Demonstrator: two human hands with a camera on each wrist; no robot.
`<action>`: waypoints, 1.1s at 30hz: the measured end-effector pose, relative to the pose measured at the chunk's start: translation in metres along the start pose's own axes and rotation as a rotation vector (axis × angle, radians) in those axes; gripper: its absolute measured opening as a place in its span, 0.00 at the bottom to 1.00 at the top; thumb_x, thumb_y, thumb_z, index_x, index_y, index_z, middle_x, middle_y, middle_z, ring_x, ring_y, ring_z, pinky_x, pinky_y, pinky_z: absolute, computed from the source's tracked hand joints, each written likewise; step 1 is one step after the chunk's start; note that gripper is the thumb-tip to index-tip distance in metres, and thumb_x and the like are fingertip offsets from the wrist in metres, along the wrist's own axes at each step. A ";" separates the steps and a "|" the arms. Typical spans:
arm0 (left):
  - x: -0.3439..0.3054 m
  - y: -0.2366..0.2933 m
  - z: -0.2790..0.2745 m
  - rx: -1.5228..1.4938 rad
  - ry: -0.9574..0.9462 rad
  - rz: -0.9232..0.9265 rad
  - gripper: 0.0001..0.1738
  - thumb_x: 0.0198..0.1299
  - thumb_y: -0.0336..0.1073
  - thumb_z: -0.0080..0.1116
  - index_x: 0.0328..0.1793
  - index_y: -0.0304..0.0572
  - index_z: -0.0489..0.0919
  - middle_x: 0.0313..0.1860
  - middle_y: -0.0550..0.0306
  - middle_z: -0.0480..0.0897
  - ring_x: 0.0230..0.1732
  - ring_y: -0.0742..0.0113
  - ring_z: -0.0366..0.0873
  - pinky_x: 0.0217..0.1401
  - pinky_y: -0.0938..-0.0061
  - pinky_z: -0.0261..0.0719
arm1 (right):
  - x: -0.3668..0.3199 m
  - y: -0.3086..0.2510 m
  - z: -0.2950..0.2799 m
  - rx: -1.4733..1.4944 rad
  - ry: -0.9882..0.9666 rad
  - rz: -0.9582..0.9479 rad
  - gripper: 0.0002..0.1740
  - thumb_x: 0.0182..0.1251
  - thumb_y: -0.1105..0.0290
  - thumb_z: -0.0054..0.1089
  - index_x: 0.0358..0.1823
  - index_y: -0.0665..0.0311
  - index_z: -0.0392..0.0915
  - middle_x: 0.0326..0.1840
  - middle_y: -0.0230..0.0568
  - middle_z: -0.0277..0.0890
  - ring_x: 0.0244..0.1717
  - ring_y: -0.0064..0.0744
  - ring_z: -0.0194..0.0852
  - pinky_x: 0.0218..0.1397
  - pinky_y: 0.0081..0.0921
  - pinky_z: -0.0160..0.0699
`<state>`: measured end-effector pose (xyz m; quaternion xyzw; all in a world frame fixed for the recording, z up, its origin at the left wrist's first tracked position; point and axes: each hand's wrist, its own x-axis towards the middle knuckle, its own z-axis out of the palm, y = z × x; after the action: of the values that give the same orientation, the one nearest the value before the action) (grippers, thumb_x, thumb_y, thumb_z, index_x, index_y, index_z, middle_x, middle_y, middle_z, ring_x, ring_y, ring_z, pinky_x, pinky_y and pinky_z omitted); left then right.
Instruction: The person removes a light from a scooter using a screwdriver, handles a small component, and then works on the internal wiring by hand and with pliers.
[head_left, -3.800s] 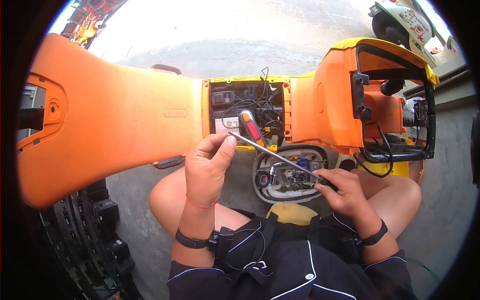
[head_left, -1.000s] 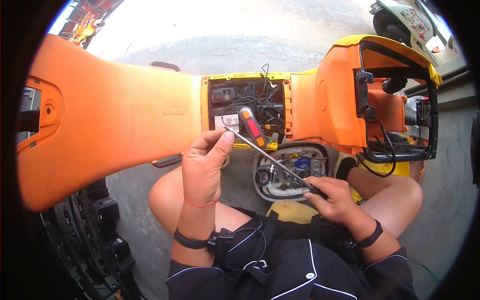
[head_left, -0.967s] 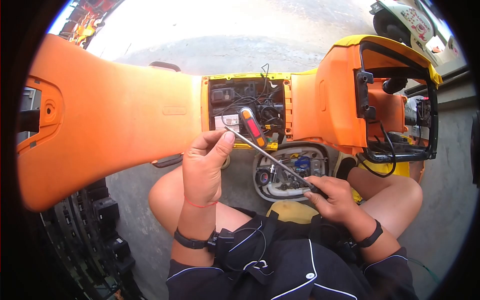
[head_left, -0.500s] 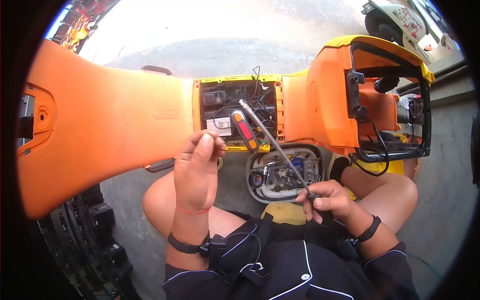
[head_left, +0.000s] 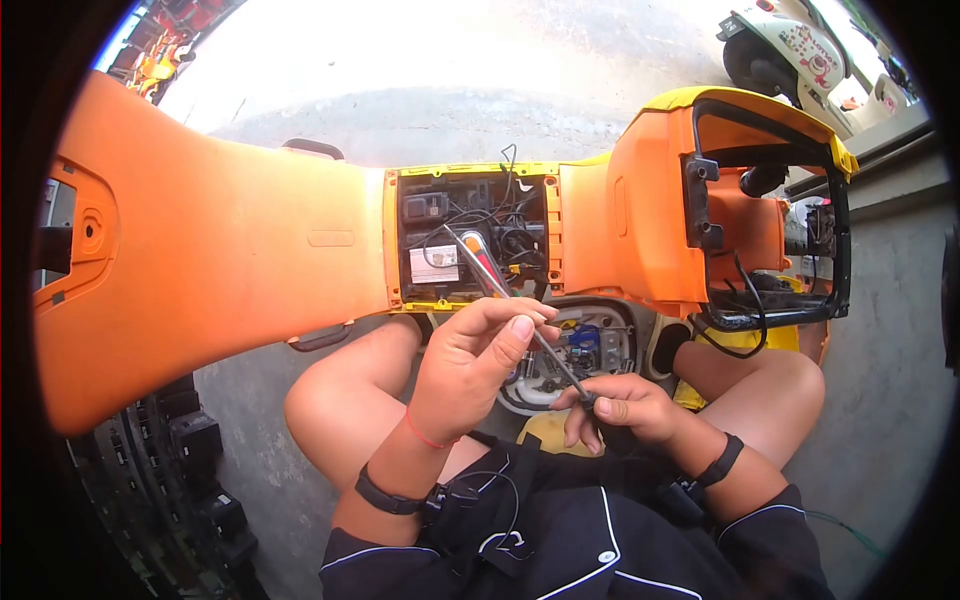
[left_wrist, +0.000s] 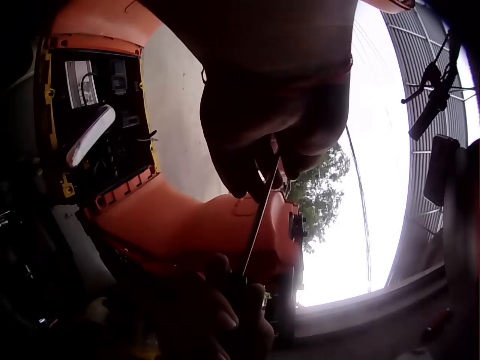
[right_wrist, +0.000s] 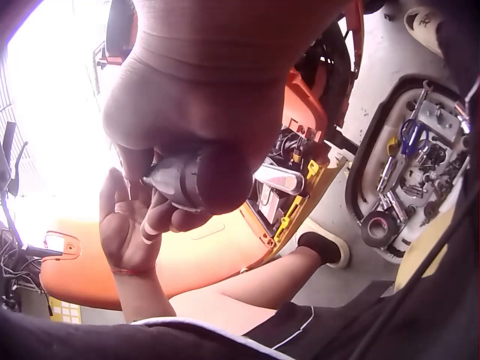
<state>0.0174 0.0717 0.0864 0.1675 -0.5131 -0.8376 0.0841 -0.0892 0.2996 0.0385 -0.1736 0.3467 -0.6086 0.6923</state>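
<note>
Tool (head_left: 563,367), long-shafted, slanting between you and the open compartment (head_left: 430,171): handle (right_wrist: 178,182) gripped in your right hand (head_left: 638,408), shaft newly pinched by your left hand (head_left: 465,365), leaving the tip (head_left: 448,230) free and, it seems, the tool better steadied.

I am seeing a grey floor (head_left: 250,430) carrying everything. On it, a white tray (head_left: 634,345) is lying between two pale shoes (right_wrist: 341,251). Black parts (head_left: 200,440) are lying at the left side, a green cord (head_left: 850,525) is lying at the right, and a white scooter (head_left: 812,58) is standing farther away.
</note>
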 end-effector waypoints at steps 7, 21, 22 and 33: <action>-0.001 0.013 -0.016 0.001 0.296 0.248 0.09 0.72 0.26 0.60 0.57 0.35 0.81 0.53 0.54 0.86 0.52 0.71 0.84 0.59 0.75 0.81 | -0.001 0.000 -0.004 -0.150 0.041 -0.038 0.22 0.80 0.66 0.55 0.68 0.72 0.73 0.45 0.46 0.84 0.37 0.25 0.77 0.45 0.23 0.78; -0.008 0.022 -0.028 0.241 0.502 0.360 0.08 0.66 0.25 0.69 0.49 0.34 0.84 0.43 0.62 0.85 0.43 0.78 0.78 0.46 0.81 0.78 | 0.002 -0.005 0.005 -0.886 0.341 -0.221 0.17 0.73 0.67 0.63 0.59 0.67 0.80 0.40 0.41 0.86 0.41 0.32 0.86 0.47 0.29 0.82; -0.008 0.023 -0.028 0.241 0.502 0.360 0.08 0.66 0.25 0.69 0.49 0.34 0.84 0.43 0.62 0.85 0.43 0.78 0.78 0.46 0.81 0.78 | 0.003 -0.003 0.004 -0.975 0.401 -0.298 0.17 0.72 0.66 0.64 0.57 0.67 0.81 0.38 0.39 0.85 0.39 0.33 0.86 0.46 0.30 0.83; -0.008 0.037 -0.032 0.870 0.541 0.550 0.08 0.60 0.21 0.72 0.44 0.34 0.84 0.41 0.59 0.83 0.38 0.75 0.77 0.40 0.80 0.73 | 0.003 -0.003 0.003 -1.241 0.524 -0.367 0.18 0.64 0.71 0.70 0.55 0.64 0.82 0.39 0.48 0.84 0.39 0.50 0.84 0.43 0.38 0.82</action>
<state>0.0356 0.0311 0.1074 0.2552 -0.7950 -0.4246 0.3500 -0.0894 0.2959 0.0418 -0.4402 0.7510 -0.4271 0.2448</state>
